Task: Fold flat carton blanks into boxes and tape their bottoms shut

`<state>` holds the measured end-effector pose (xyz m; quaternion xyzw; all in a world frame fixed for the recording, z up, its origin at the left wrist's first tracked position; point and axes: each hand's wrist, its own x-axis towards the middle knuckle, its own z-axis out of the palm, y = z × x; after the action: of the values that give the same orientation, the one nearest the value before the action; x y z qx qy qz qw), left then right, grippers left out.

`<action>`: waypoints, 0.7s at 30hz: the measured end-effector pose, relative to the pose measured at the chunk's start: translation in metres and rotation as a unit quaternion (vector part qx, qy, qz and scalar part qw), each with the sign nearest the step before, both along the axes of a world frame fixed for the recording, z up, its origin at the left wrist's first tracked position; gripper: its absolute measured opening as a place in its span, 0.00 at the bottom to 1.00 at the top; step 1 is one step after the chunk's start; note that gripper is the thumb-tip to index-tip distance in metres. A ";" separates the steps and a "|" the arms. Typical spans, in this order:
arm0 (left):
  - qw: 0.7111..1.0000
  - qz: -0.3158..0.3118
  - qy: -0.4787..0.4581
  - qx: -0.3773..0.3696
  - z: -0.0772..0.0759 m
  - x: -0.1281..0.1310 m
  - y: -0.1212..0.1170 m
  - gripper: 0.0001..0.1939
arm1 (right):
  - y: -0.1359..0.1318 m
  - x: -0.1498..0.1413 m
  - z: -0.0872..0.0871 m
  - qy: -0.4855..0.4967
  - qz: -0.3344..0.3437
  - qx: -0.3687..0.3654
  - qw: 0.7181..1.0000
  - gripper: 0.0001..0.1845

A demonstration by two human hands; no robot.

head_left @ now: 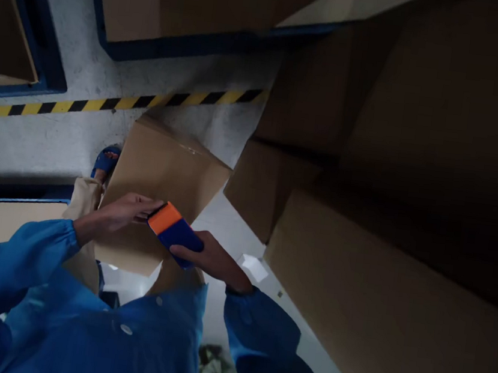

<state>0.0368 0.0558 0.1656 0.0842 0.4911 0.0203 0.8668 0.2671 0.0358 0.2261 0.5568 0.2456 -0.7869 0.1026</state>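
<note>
A small flat blue-and-orange block (176, 235) with a dark edge at its orange end is held in front of my body; its exact kind cannot be made out. My right hand (208, 257) wraps round the blue end, thumb lying across the top. At the orange end, the fingertips of my left hand (128, 211) pinch the dark edge. Below both hands stands a closed cardboard box (165, 167) on the floor, and the block hangs above its near side.
Large cardboard boxes (355, 284) stand close on my right. More cartons (208, 0) rest on blue pallets (166, 46) at the back and left. Yellow-and-black striped tape (118, 103) crosses the grey floor (76, 147). My sandalled foot (106, 160) is beside the box.
</note>
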 end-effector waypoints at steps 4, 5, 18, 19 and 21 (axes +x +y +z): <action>0.998 0.040 0.041 0.031 -0.009 0.040 -0.006 0.30 | 0.010 0.035 -0.015 -0.005 0.033 -0.002 0.999 0.24; 0.996 0.038 0.052 0.057 -0.011 0.050 -0.005 0.30 | 0.011 0.043 -0.015 -0.014 0.043 0.011 0.999 0.24; 0.895 0.095 0.293 0.323 -0.057 -0.049 0.106 0.20 | 0.034 0.091 -0.019 -0.107 0.093 0.048 0.989 0.24; 0.881 0.099 0.311 0.342 -0.063 -0.064 0.116 0.21 | 0.031 0.101 -0.019 -0.120 0.101 0.047 0.987 0.23; 0.862 0.109 0.328 0.371 -0.074 -0.086 0.130 0.23 | 0.024 0.125 -0.015 -0.161 0.133 0.050 0.977 0.22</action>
<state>-0.0493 0.1858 0.0917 0.3477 0.7094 0.2666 0.5521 0.3919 0.0598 0.2112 0.6434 0.3363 -0.6528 0.2164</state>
